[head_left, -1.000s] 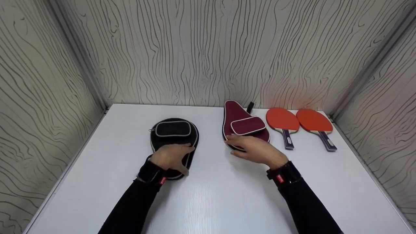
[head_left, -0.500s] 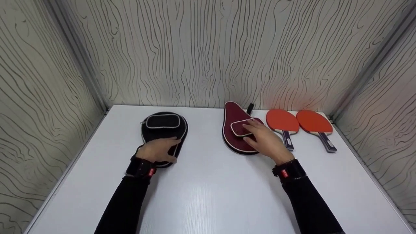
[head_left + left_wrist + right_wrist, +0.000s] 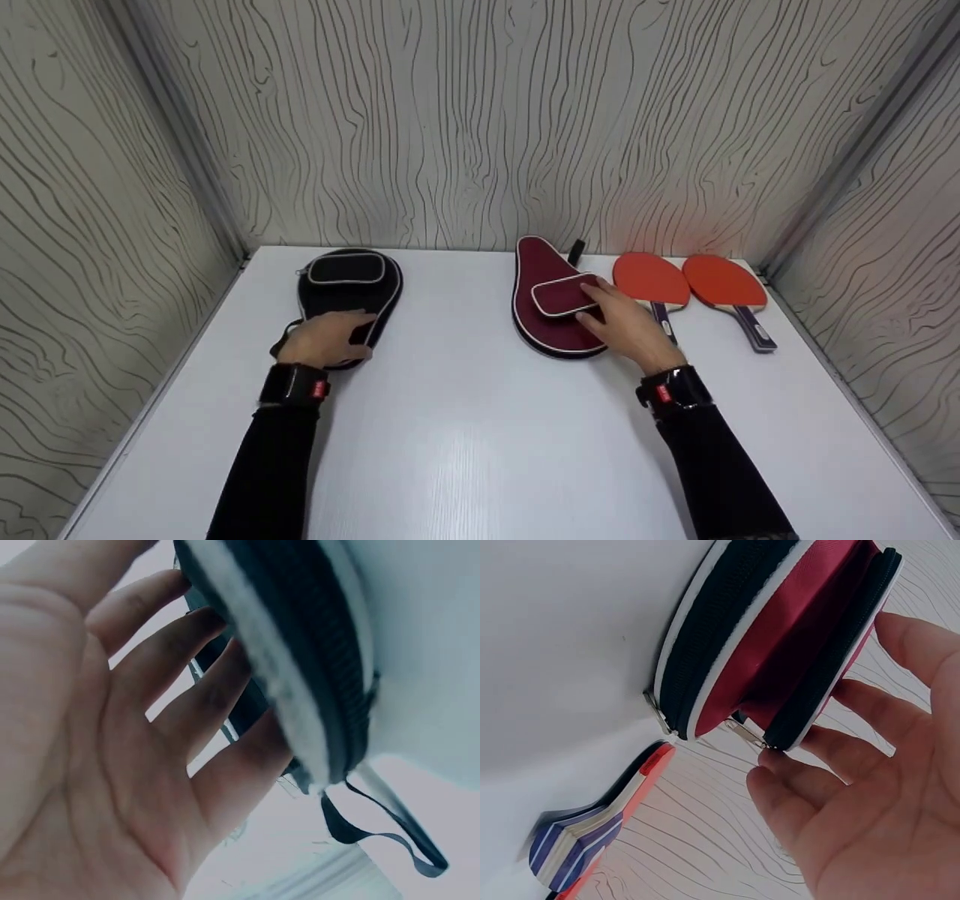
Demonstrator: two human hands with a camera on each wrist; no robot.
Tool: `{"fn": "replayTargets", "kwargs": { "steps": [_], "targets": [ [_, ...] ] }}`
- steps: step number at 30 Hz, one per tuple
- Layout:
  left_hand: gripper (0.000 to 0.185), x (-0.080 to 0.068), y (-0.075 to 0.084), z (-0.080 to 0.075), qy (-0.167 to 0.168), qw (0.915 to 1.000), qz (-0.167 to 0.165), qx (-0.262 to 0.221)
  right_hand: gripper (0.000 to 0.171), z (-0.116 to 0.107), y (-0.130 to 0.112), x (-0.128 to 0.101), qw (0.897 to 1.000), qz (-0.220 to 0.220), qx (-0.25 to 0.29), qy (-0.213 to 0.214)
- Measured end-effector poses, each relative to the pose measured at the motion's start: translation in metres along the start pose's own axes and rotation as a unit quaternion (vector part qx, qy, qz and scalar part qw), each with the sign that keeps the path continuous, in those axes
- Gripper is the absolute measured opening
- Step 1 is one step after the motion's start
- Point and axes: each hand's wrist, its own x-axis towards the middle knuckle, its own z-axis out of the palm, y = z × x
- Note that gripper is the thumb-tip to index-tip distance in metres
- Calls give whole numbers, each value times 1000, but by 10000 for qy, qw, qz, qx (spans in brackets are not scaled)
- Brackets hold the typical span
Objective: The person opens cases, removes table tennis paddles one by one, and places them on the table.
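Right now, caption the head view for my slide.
Left hand on black case, right hand touching maroon case, two red paddles to the right.

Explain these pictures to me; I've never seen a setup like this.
No robot here, just a person's bare left hand and right hand. The wide picture comes from a camera on the head; the other two look from the left and right wrists. On the white table lie a black case, a dark red case with a pocket, and two red-orange paddles. The left hand touches the black case; the fingers of the right hand touch the pocket. Neither hand plainly grips anything.
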Motion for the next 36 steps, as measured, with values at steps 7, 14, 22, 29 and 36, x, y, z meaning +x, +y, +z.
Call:
{"fn": "replayTargets", "kwargs": {
  "steps": [7, 14, 22, 29, 36],
  "targets": [
    [65, -6, -19, -3, 295, 9991, -270, 122, 66, 0, 0, -1, 10000, 36, -56, -64],
    [61, -10, -36, -5, 509, 9972, -546, 63, 66, -1, 0, -1, 9999, 11, -78, -120],
    [54, -12, -51, -6, 767, 9924, -889, 355, 64, -3, 0, -2, 9999, -8, -131, -109],
    [25, -12, -50, 0, 1342, 9848, -1007, 457, 60, -3, 1, -1, 9992, -197, -334, 54],
    [20, -8, -34, -1, 1480, 9847, -752, 536, 50, -3, 0, -2, 9978, -421, -441, 241]
  ]
}}
